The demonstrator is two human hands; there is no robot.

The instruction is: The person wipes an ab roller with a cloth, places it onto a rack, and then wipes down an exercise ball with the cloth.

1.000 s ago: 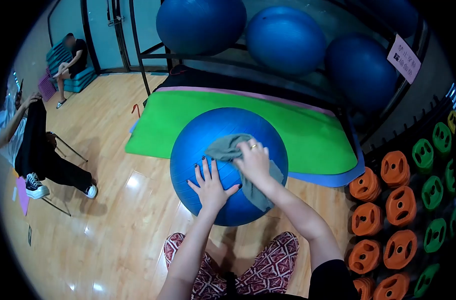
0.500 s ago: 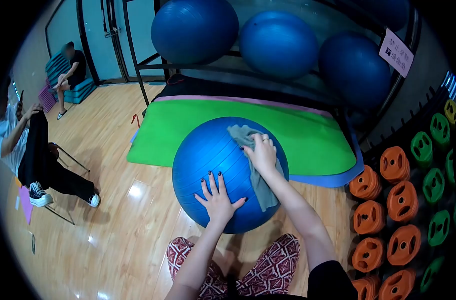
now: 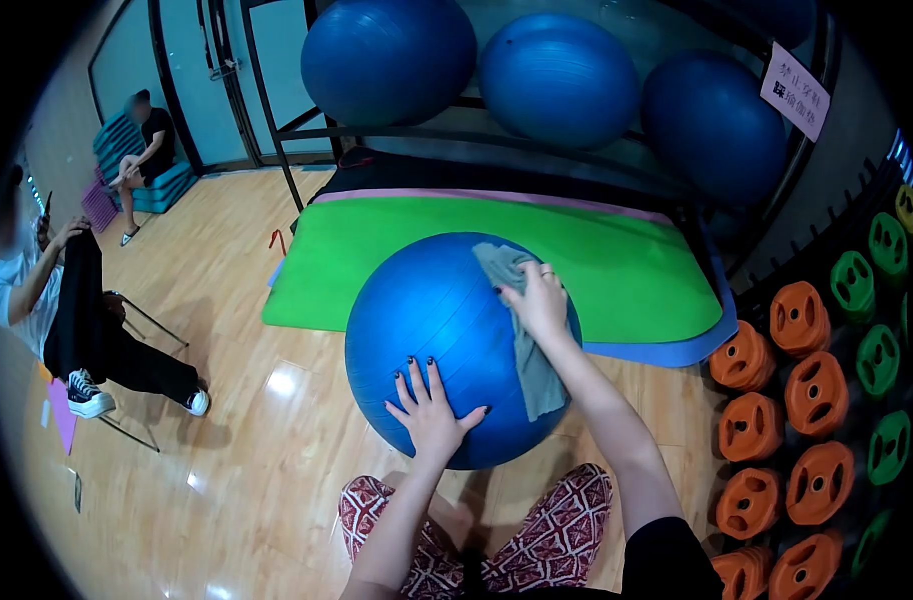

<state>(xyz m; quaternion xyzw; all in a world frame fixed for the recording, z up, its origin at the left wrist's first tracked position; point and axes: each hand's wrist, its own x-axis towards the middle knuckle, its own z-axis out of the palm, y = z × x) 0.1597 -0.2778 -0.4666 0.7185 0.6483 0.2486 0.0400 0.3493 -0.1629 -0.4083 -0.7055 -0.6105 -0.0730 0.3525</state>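
A large blue exercise ball (image 3: 427,310) rests on the wooden floor between my knees and a green mat (image 3: 637,270). My left hand (image 3: 432,418) lies on the near side of the ball, its fingers spread and holding nothing. On the ball's upper right, my right hand (image 3: 539,303) grips a grey-green cloth (image 3: 540,380), pressing it against the surface. One end of the cloth shows beyond my fingers, and the rest hangs down the ball's right side.
Several blue balls (image 3: 559,80) sit on a black rack behind the mats. Orange weight plates (image 3: 817,393) and green ones (image 3: 879,362) line the right. A seated person (image 3: 77,300) is at the left, another person (image 3: 154,140) on stacked teal pads farther back.
My right hand has moved right across the ball with the cloth, which now hangs along the right side. My left hand has slid slightly lower, still spread.
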